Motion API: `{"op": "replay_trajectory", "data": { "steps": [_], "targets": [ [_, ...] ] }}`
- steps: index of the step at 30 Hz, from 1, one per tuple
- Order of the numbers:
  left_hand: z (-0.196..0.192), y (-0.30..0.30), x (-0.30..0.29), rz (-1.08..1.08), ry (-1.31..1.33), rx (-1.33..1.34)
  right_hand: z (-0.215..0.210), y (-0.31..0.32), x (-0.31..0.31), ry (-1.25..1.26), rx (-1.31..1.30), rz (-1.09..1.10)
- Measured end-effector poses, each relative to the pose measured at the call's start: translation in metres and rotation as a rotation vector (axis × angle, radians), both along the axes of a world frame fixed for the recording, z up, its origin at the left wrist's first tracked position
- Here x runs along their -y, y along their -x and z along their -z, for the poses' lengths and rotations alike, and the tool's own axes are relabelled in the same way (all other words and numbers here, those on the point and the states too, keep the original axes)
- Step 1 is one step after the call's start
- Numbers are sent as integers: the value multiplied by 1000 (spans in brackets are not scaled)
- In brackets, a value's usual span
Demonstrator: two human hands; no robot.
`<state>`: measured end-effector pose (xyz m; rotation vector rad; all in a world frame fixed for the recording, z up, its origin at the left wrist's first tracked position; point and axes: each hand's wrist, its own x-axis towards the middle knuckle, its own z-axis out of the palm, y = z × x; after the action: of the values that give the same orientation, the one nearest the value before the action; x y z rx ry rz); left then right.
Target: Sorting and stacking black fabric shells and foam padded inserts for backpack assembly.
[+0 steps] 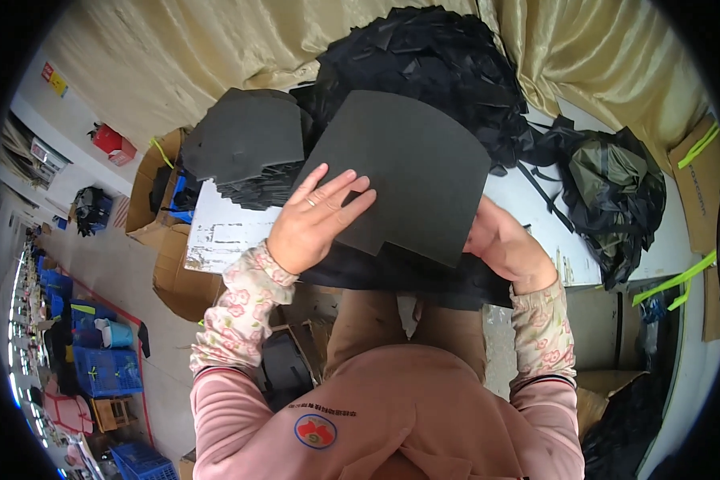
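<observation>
A dark grey sheet [412, 160], foam-like with a curved far edge and a notched near edge, is tilted in front of me. My left hand [316, 216] lies against its left side with the fingers spread flat. At the right edge my right hand [504, 240] grips the same sheet; most of its fingers are hidden behind it. Under the sheet's near edge, black fabric [424, 280] hangs over the table's front. A stack of similar dark grey sheets [248, 136] sits to the left.
A large heap of black fabric pieces [424, 56] fills the back of the white table [224, 232]. At the right lies a black and olive backpack [612, 172] with loose straps. Cardboard boxes [180, 272] stand at the left, and gold curtains [192, 48] hang behind.
</observation>
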<state>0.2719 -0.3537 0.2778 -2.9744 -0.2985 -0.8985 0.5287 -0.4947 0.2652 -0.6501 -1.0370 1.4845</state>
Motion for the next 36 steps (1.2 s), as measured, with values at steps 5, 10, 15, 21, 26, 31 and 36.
{"op": "replay_trajectory", "data": {
  "steps": [5, 10, 15, 21, 26, 31, 36],
  "targets": [
    [1, 14, 3, 316, 719, 120, 23, -9, 12, 261, 106, 287],
    [27, 50, 6, -24, 989, 1087, 107, -49, 44, 455, 187, 341],
    [77, 114, -14, -501, 1015, 1135, 155, -89, 87, 588, 471, 476],
    [167, 160, -42, -761, 1156, 1161, 159, -104, 92, 631, 612, 474],
    [186, 149, -48, -800, 1202, 1023, 159, -106, 98, 598, 555, 498],
    [141, 43, 53, -195, 1501, 362, 143, -100, 99, 604, 393, 483],
    [149, -52, 132, 89, 2775, 175, 129, -94, 97, 602, 277, 496]
  ]
}}
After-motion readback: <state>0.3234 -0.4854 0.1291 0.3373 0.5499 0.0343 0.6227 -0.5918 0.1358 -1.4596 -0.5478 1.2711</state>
